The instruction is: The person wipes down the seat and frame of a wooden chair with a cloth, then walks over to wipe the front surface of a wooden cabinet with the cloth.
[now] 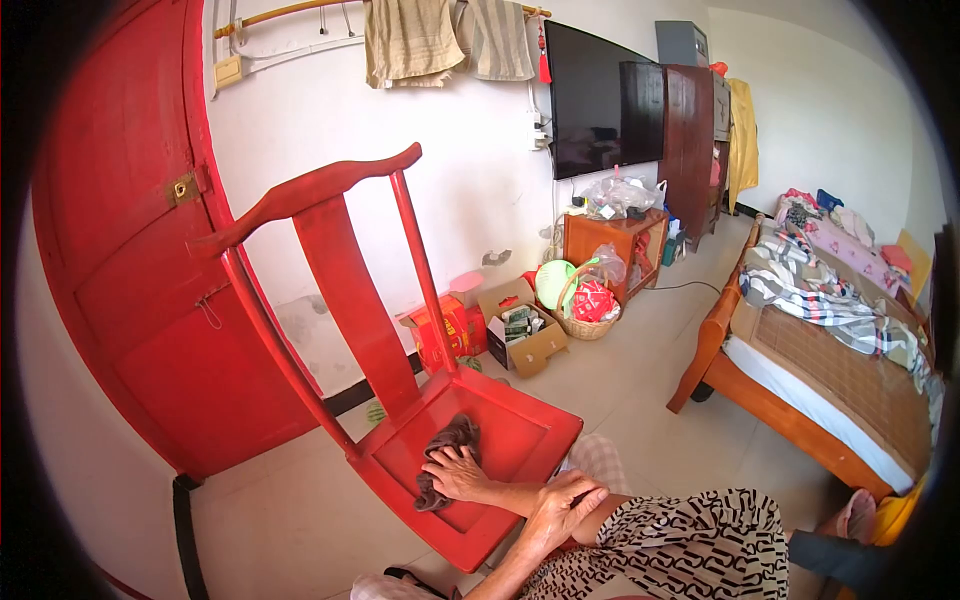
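A red wooden chair (500, 418) with a curved top rail and a flat back slat stands in front of me, tilted in my view. My right hand (455, 474) lies over a dark brown cloth (455, 434) on the seat, fingers spread and pressing it down. The cloth is bunched and shows above and below the hand. My left hand (565, 508) rests across my right forearm with its fingers curled around it, close to the patterned sleeve (670, 530). Its fingertips are partly hidden.
A red door (130, 240) is at the left. Behind the chair are a red carton (435, 335), an open cardboard box (530, 345) and a wicker basket (585, 326). A wooden cabinet (590, 245) stands below a television (605, 105). A bed (800, 400) is at the right.
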### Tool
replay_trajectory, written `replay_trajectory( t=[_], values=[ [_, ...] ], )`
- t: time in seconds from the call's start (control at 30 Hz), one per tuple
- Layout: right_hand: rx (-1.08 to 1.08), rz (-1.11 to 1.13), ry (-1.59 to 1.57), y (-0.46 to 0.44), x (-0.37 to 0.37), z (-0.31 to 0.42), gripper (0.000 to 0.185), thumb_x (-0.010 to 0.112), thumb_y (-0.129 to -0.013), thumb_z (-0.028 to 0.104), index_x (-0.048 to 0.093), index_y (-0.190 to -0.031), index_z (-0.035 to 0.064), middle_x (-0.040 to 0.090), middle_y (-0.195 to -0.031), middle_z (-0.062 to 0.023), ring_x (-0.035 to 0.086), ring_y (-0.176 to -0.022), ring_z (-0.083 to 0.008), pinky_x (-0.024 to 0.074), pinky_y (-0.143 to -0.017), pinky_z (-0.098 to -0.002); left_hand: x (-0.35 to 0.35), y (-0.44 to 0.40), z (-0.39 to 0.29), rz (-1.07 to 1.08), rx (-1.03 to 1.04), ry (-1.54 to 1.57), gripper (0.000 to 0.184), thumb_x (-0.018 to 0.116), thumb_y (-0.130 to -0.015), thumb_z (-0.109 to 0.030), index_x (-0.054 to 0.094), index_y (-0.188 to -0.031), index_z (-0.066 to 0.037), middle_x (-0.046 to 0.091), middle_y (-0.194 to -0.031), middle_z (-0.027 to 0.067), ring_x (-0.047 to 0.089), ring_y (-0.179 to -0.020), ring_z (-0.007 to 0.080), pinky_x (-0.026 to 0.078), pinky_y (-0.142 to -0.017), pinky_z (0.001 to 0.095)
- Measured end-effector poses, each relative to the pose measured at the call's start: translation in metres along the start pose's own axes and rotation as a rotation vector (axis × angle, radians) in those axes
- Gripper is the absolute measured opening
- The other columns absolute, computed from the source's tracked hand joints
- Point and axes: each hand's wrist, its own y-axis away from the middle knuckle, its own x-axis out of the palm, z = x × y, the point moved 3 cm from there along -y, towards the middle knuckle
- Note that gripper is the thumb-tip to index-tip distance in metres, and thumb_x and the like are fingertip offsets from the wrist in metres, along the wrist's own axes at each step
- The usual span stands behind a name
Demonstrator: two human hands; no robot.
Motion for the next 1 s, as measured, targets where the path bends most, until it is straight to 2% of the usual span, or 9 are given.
replay_trajectory(
  t=[0.1, 0.17, 0.27, 0.4, 0.5, 0.7, 0.8, 0.9, 1.0],
  values=[
    [-0.024, -0.016, 0.014, -0.004, 0.005, -0.003, 0.039, 0.05, -0.098, 0.025, 0.059, -0.133, 0.0105, 0.041, -0.141, -0.0218, 0.031, -0.132, -0.0423, 0.0224, -0.104, -0.0603, 0.0, 0.002, -0.005, 0.064, -0.121, 0.055, 0.022, 0.066, -0.097, -0.018, 0.067, -0.098, 0.004, 0.065, -0.088, 0.0097, 0.063, -0.086, 0.0236, 0.05, -0.081, 0.0362],
    [-0.036, -0.043, 0.057, -0.018, 0.043, -0.031, 0.04, 0.051, -0.098, 0.025, 0.058, -0.134, 0.0104, 0.04, -0.144, -0.022, 0.03, -0.133, -0.0434, 0.0205, -0.106, -0.062, 0.0, 0.001, -0.013, 0.09, -0.038, 0.13, 0.018, 0.066, -0.097, -0.015, 0.066, -0.101, 0.002, 0.063, -0.092, 0.0119, 0.062, -0.087, 0.0247, 0.05, -0.08, 0.0355],
    [0.011, 0.018, -0.046, 0.0, -0.001, 0.0, 0.042, 0.051, -0.097, 0.025, 0.057, -0.135, 0.0107, 0.039, -0.147, -0.0215, 0.028, -0.135, -0.0443, 0.0179, -0.109, -0.0635, 0.004, -0.002, -0.024, 0.131, 0.061, 0.229, 0.016, 0.064, -0.097, -0.012, 0.063, -0.107, 0.001, 0.062, -0.098, 0.0136, 0.062, -0.092, 0.0253, 0.05, -0.081, 0.0355],
    [-0.003, -0.028, 0.008, -0.001, 0.004, 0.0, 0.041, 0.051, -0.097, 0.026, 0.058, -0.135, 0.0109, 0.04, -0.145, -0.0208, 0.03, -0.134, -0.0431, 0.0195, -0.108, -0.063, 0.008, -0.008, -0.032, 0.185, 0.091, 0.24, 0.017, 0.058, -0.1, -0.012, 0.062, -0.111, 0.0, 0.061, -0.102, 0.0135, 0.061, -0.095, 0.0264, 0.049, -0.084, 0.0353],
    [-0.01, -0.093, 0.063, 0.003, 0.002, 0.009, 0.04, 0.051, -0.097, 0.026, 0.058, -0.133, 0.011, 0.041, -0.143, -0.0205, 0.031, -0.133, -0.0423, 0.0204, -0.107, -0.0627, 0.009, -0.01, -0.024, 0.216, 0.064, 0.123, 0.021, 0.057, -0.101, -0.018, 0.063, -0.108, 0.001, 0.06, -0.1, 0.0142, 0.061, -0.095, 0.0281, 0.049, -0.083, 0.0346],
    [-0.037, -0.08, -0.022, -0.001, 0.004, -0.003, 0.039, 0.053, -0.095, 0.026, 0.06, -0.131, 0.0109, 0.042, -0.142, -0.0201, 0.031, -0.131, -0.0415, 0.0218, -0.105, -0.0615, 0.001, -0.016, -0.009, 0.12, -0.072, 0.006, 0.033, 0.061, -0.099, -0.026, 0.058, -0.083, 0.002, 0.048, -0.072, 0.0128, 0.05, -0.068, 0.0256, 0.044, -0.064, 0.0395],
    [-0.059, -0.135, 0.024, -0.006, 0.019, -0.013, 0.039, 0.053, -0.095, 0.027, 0.06, -0.13, 0.0106, 0.042, -0.141, -0.0203, 0.031, -0.13, -0.0416, 0.0228, -0.104, -0.0607, 0.002, -0.016, 0.002, 0.032, -0.078, -0.004, 0.036, 0.062, -0.098, -0.026, 0.054, -0.078, 0.003, 0.043, -0.068, 0.0125, 0.044, -0.065, 0.0247, 0.041, -0.061, 0.0403],
    [-0.027, -0.102, 0.012, 0.0, 0.0, 0.004, 0.039, 0.054, -0.095, 0.027, 0.06, -0.13, 0.0104, 0.042, -0.141, -0.0205, 0.031, -0.13, -0.0417, 0.0233, -0.103, -0.0607, 0.001, -0.016, 0.002, -0.012, -0.071, -0.012, 0.037, 0.062, -0.098, -0.027, 0.054, -0.078, 0.003, 0.044, -0.068, 0.0124, 0.046, -0.065, 0.0247, 0.042, -0.062, 0.0403],
    [-0.018, -0.048, -0.042, 0.003, -0.004, 0.007, 0.038, 0.054, -0.095, 0.026, 0.06, -0.129, 0.0101, 0.042, -0.14, -0.0209, 0.032, -0.129, -0.0416, 0.0232, -0.102, -0.0609, 0.004, -0.014, 0.012, -0.039, -0.09, -0.021, 0.033, 0.063, -0.096, -0.026, 0.056, -0.08, 0.002, 0.051, -0.072, 0.0145, 0.053, -0.065, 0.0327, 0.046, -0.062, 0.0413]
  ],
)
